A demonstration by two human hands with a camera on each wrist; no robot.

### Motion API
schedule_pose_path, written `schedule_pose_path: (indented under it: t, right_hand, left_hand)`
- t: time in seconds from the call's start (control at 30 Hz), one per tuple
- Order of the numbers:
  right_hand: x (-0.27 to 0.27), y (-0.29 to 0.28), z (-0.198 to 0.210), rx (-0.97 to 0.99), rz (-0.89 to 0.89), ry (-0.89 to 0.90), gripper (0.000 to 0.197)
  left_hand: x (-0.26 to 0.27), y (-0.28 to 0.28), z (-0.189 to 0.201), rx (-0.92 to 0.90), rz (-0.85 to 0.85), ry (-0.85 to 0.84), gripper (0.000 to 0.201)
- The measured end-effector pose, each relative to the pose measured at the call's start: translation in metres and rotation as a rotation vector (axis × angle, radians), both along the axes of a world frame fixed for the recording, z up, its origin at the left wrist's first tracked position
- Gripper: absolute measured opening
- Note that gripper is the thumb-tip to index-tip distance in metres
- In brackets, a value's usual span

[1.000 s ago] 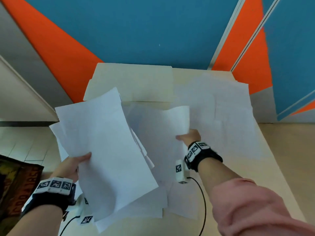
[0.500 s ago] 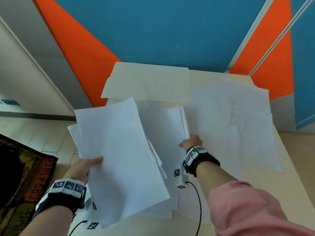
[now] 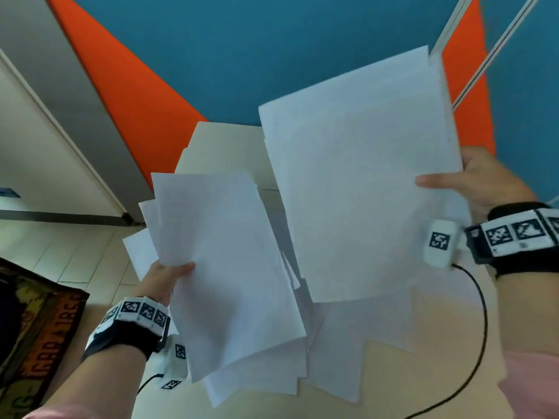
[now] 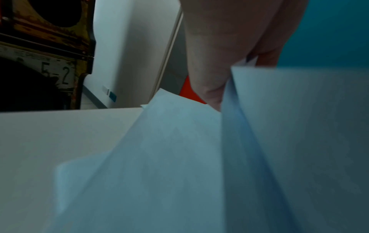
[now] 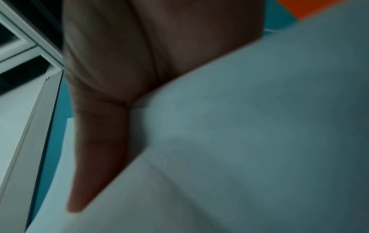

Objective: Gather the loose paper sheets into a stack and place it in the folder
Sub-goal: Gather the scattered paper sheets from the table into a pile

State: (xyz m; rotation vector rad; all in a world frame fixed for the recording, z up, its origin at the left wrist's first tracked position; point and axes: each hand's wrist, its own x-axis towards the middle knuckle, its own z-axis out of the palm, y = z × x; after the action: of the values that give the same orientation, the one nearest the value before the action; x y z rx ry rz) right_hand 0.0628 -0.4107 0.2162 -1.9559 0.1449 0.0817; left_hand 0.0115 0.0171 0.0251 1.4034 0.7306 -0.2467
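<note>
My left hand (image 3: 169,276) pinches a loose bundle of white sheets (image 3: 223,267) by its left edge, lifted above the table, thumb on top. My right hand (image 3: 462,182) grips a second bundle of white sheets (image 3: 360,182) by its right edge, raised higher and tilted toward the wall. More loose sheets (image 3: 338,352) lie spread on the table beneath both bundles. The cream folder (image 3: 223,146) lies closed at the table's far end, partly hidden by the raised paper. In the left wrist view my fingers (image 4: 219,63) clamp the paper (image 4: 179,157). In the right wrist view the thumb (image 5: 95,141) presses on the paper (image 5: 259,141).
The beige table (image 3: 393,388) stands against a blue and orange wall (image 3: 257,49). A dark printed crate (image 3: 33,334) stands on the tiled floor at the left. Cables (image 3: 478,343) run from both wrist cameras across the table's near part.
My right hand has lifted a bundle of sheets off the table's right side and swung it up and to the right. The left hand still holds its bundle, raised slightly.
</note>
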Motion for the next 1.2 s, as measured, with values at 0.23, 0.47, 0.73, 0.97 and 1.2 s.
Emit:
schedule_pose_path:
  t: [0.23, 0.47, 0.73, 0.97, 1.2]
  right_hand:
    - [0.004, 0.057, -0.041, 0.192, 0.133, 0.174, 0.084]
    - [-0.002, 0.111, -0.123, 0.425, 0.189, 0.429, 0.110]
    - [-0.004, 0.148, -0.150, 0.518, 0.197, 0.436, 0.116]
    - [-0.003, 0.201, -0.142, 0.178, 0.170, 0.283, 0.045]
    - [-0.004, 0.244, -0.128, 0.115, 0.317, 0.128, 0.018]
  left_hand:
    - [0.010, -0.043, 0.028, -0.047, -0.154, -0.126, 0.027]
    - [-0.005, -0.043, 0.041, 0.001, -0.244, -0.118, 0.026]
    - [-0.026, 0.000, 0.041, -0.404, -0.237, -0.099, 0.095]
    - [-0.030, 0.023, 0.033, -0.105, -0.029, -0.020, 0.037]
    - [-0.037, 0.067, 0.041, -0.182, 0.000, -0.040, 0.033]
